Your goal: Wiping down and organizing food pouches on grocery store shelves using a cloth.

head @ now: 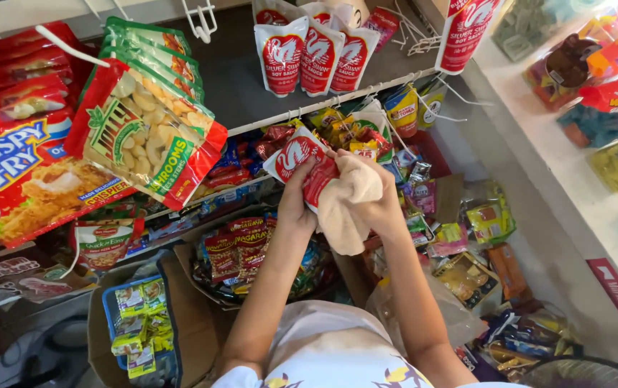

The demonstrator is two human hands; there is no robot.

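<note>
1. White fabric with a yellow print covered the person's lap at the bottom edge of the view, and both bare forearms rose from it toward the middle of the frame.
2. Cardboard boxes sat low on either side of the arms – the cardboard box (180, 316) on the left held yellow-green packets, leaving little free room beneath the elbows.
3. Left hand (296, 205) was curled shut around the lower part of a red-and-white sauce pouch (300, 159), thumb and fingers wrapped on its sides.
4. Right hand (377, 200) was closed on a beige cloth (345, 205), pressing it against the pouch's right edge; the cloth hung down below both hands.
5. Just behind the hands ran a thin white rail (338, 100) crowded with small hanging sachets, so the pouch sat close in front of them.
6. Further left, a mushroom packet (147, 133) and a large breading-mix bag (21, 179) hung tilted, their edges overlapping.
7. Farthest up, three matching sauce pouches (316, 57) hung in a row from hooks – open dark wall showed to their left.
8. Along the right, a white shelf edge (539, 158) bounded the space.
</note>
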